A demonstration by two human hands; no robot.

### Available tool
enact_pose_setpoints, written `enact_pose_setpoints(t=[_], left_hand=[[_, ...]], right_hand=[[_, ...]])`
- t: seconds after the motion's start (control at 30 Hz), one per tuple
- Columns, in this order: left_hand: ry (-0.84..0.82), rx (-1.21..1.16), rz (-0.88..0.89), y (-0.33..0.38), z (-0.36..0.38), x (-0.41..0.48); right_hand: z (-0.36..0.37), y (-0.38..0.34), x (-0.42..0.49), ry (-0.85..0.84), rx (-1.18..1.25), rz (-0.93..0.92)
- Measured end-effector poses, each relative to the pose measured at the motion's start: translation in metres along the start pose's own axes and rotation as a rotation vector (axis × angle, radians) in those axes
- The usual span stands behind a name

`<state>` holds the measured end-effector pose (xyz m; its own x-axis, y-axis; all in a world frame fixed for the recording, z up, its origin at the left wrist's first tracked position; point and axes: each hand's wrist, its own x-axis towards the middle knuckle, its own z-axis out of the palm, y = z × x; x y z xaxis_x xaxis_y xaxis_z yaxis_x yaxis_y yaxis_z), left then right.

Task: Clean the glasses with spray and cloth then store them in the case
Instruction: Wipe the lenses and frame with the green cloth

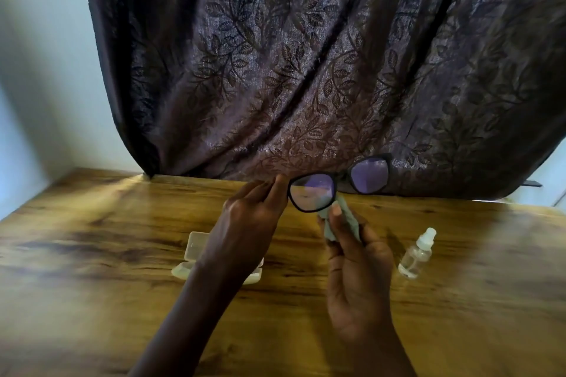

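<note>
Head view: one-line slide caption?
Left hand holds black glasses; right hand holds grey cloth against one lens; open case and spray bottle sit on the table.

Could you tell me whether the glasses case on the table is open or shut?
Open: the case lies with its two halves spread apart on the table.

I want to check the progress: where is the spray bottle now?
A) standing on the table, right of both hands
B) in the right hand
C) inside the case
A: the spray bottle stands on the table, apart from the right hand, which holds the cloth.
</note>
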<state>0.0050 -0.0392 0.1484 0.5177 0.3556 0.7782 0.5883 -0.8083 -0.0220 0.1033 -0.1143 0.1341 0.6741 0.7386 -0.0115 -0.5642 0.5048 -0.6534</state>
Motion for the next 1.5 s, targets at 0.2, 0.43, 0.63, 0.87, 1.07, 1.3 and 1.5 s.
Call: enact_pose_setpoints(t=[0.2,0.43,0.63,0.87,1.07,1.3,1.5], left_hand=[[0.026,-0.031,-0.017,0.006,0.002,0.000],[0.072,-0.045,0.004,0.005,0.002,0.001],[0.069,-0.035,0.022,0.003,-0.001,0.002],[0.103,0.023,0.028,-0.005,0.002,-0.005],[0.096,0.033,0.022,-0.007,0.004,-0.005],[0.119,0.014,0.030,-0.011,0.006,-0.007],[0.081,0.054,0.052,-0.012,0.005,-0.009]], right_hand=[[-0.001,-0.007,0.007,0.019,-0.073,-0.123],[0.004,0.019,-0.010,0.004,-0.126,-0.048],[0.011,0.022,-0.014,-0.050,-0.095,0.018],[0.004,-0.008,0.003,-0.027,-0.043,-0.040],[0.007,-0.007,0.005,-0.037,-0.012,-0.023],[-0.006,-0.017,0.008,0.067,0.140,0.028],[-0.012,-0.031,0.022,0.169,0.065,-0.107]])
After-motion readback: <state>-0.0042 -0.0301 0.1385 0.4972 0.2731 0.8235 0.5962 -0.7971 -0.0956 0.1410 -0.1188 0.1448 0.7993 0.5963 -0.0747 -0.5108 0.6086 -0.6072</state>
